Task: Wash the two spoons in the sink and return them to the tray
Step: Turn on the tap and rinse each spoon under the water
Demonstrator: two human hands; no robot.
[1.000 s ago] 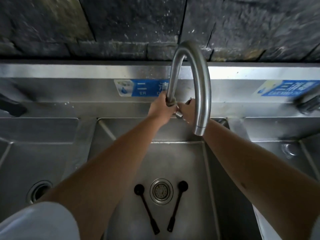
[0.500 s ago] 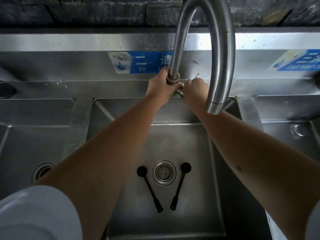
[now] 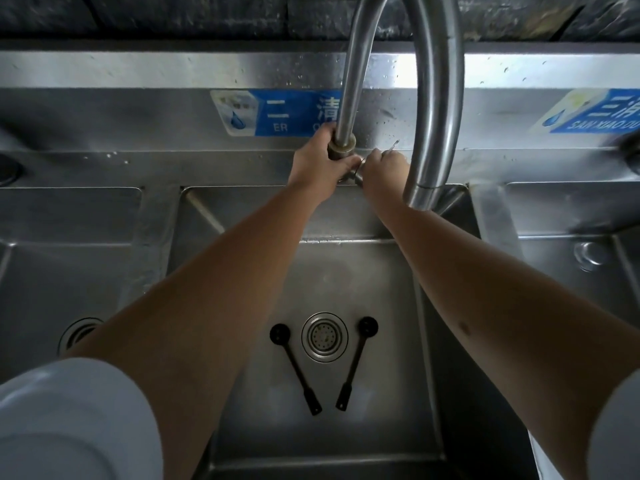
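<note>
Two spoons (image 3: 323, 365) | V-shape, bowls toward faucet (image 3: 408, 98) | left grip (image 3: 317, 164) clasps faucet | right grip (image 3: 382, 168) unclear

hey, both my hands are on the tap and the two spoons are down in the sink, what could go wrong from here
1. The faucet spout ends over the back of the basin, away from both spoons; water may miss them.
2. The left spoon and right spoon flank the drain; a strong flow might shift them.
3. The left hand and right hand crowd the faucet base; a sudden turn may splash.

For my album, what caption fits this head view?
Both hands at the tap's base; two black spoons wait beside the drain.
</note>
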